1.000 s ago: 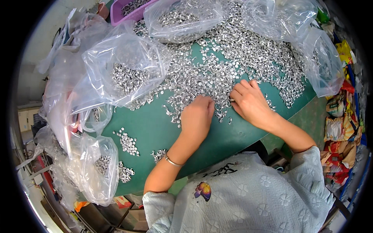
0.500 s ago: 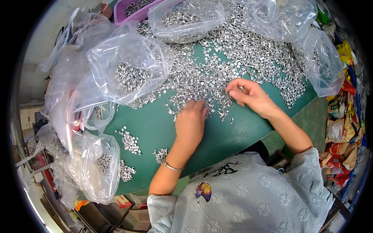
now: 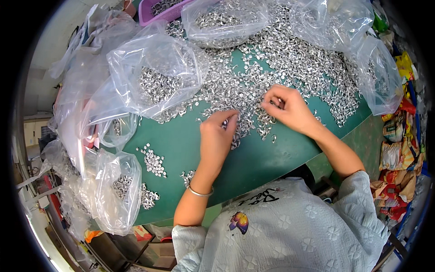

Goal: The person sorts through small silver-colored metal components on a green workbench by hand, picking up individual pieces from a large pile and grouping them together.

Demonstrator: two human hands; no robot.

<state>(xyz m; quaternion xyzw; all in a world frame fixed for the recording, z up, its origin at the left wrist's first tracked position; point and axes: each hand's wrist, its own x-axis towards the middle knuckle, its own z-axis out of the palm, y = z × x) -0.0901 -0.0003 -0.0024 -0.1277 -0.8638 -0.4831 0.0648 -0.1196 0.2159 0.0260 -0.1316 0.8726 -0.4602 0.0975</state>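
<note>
Many small, shiny, curved metal pieces point(image 3: 308, 68) are spread in a wide pile over the green tabletop point(image 3: 181, 145). At the near edge of the pile is my left hand point(image 3: 216, 131), its thumb and fingers curled together; what they hold, if anything, is too small to make out. My right hand point(image 3: 287, 109) hovers by the pile's near right part with fingers bent into a pinch, their contents also unclear. Left of my left forearm lie a small heap of round metal pieces point(image 3: 155, 163) and a smaller cluster of pieces point(image 3: 186, 177) beside the wrist.
Clear plastic bags of metal pieces surround the pile: one at left point(image 3: 158, 86), one at the back point(image 3: 226, 22), one at right point(image 3: 380, 77). Another bag point(image 3: 118, 195) sits at the near left. A purple basket point(image 3: 165, 13) stands at the far left; colourful packages point(image 3: 394, 154) line the right.
My left hand has shifted slightly left and up from the pieces, its thumb and fingers now closing in a ring. My right hand's fingers have curled more, a little higher up.
</note>
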